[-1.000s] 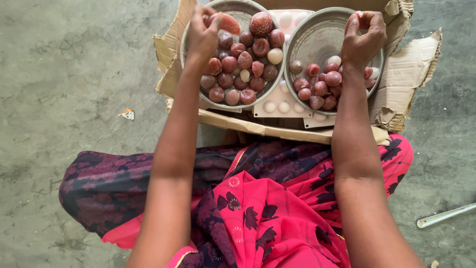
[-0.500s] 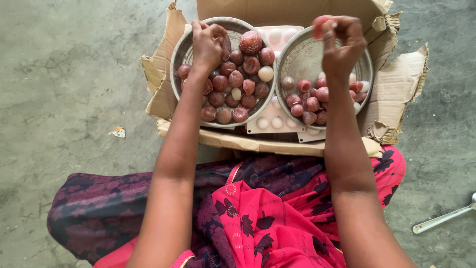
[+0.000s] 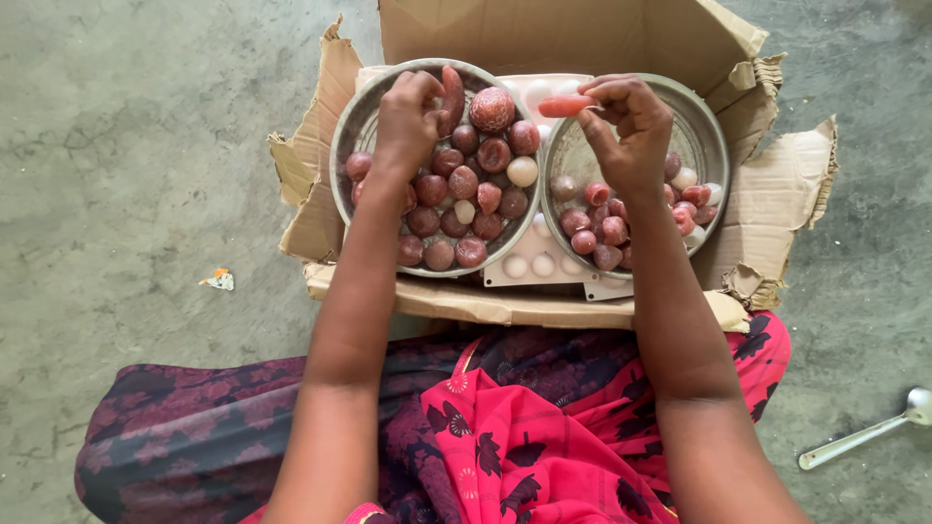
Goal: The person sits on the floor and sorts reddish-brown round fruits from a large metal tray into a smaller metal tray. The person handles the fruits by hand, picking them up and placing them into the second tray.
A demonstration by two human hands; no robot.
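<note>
Two round metal bowls sit in a torn cardboard box (image 3: 544,39). The left bowl (image 3: 351,126) is heaped with several dark red round pieces and a few pale ones. My left hand (image 3: 408,116) rests over it, gripping a long dark red piece (image 3: 452,92) that stands against the bowl's far rim. The right bowl (image 3: 704,126) holds fewer red and pale pieces, gathered at its near side. Above it my right hand (image 3: 626,126) pinches a flat orange-red piece (image 3: 563,105) between thumb and fingers.
A white tray with round pale balls (image 3: 539,267) lies under the bowls. A metal spoon (image 3: 859,437) lies on the concrete floor at the right. A small scrap (image 3: 219,280) lies on the floor at the left. Pink and dark patterned cloth (image 3: 505,427) covers my lap.
The view has shifted so the box sits lower in frame. My right hand moved left from the right bowl's far rim, bringing the orange-red piece between the bowls. My left hand stayed over the left bowl.
</note>
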